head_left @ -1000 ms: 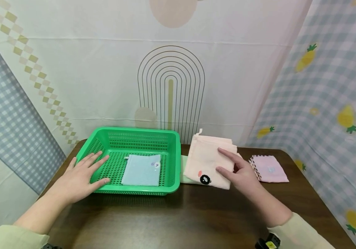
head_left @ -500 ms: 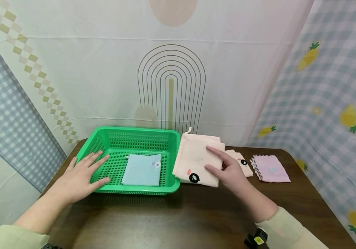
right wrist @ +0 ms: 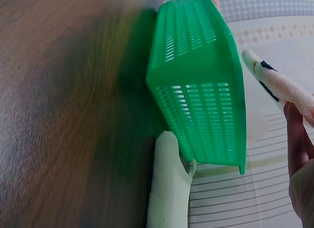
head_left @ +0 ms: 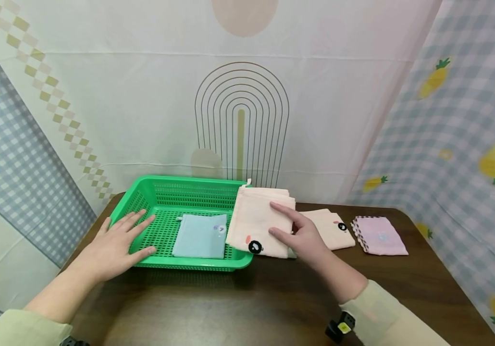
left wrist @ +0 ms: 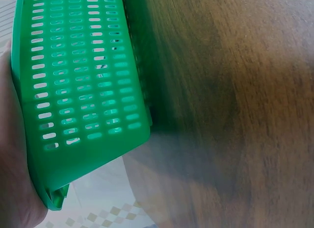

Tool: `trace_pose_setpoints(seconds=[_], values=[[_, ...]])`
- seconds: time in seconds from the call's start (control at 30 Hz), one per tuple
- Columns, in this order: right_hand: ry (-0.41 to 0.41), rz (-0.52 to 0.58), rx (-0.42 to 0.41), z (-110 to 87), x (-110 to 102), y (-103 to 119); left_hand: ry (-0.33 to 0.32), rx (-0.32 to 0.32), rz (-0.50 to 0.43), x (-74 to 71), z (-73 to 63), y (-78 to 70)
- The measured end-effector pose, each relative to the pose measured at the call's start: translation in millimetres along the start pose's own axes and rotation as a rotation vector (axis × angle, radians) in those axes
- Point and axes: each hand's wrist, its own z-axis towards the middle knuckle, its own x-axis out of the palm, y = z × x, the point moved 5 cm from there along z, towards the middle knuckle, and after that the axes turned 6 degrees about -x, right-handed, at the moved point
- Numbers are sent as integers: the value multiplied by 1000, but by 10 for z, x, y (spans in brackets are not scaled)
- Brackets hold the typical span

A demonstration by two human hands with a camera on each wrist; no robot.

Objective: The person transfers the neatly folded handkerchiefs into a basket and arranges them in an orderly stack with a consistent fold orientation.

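Note:
My right hand [head_left: 303, 235] pinches a folded pale pink towel [head_left: 252, 216] with a black eye and pink cheek on its corner. The towel hangs over the right rim of the green basket [head_left: 187, 262], overlapping the inside in the head view. In the right wrist view, the held towel [right wrist: 284, 88] is above the rim level. My left hand [head_left: 115, 245] lies with spread, straight fingers on the basket's left front rim. Inside the basket, a folded light blue towel [head_left: 200, 236] lies flat towards the right.
Right of the basket, a folded pale green towel [right wrist: 169, 184] lies on the brown table [head_left: 213, 307]. Further right are another pale pink towel [head_left: 327, 230] with an eye pattern and a lilac towel [head_left: 379, 235] with a checked edge. A patterned cloth [head_left: 165, 96] hangs behind.
My right hand has carried the pale pink towel leftwards, from beside the basket to over its right rim, uncovering the second pale pink towel. The left hand stays on the rim.

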Motion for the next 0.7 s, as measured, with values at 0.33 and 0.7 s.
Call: trace_pose_setpoints(seconds=[0.33,0.7], values=[[26,-18,41,90,187,-27,6,-3,4,-11,6,-21],[13,-7,91,185,376,-73,8,-6,8,-5,-3,-11]])
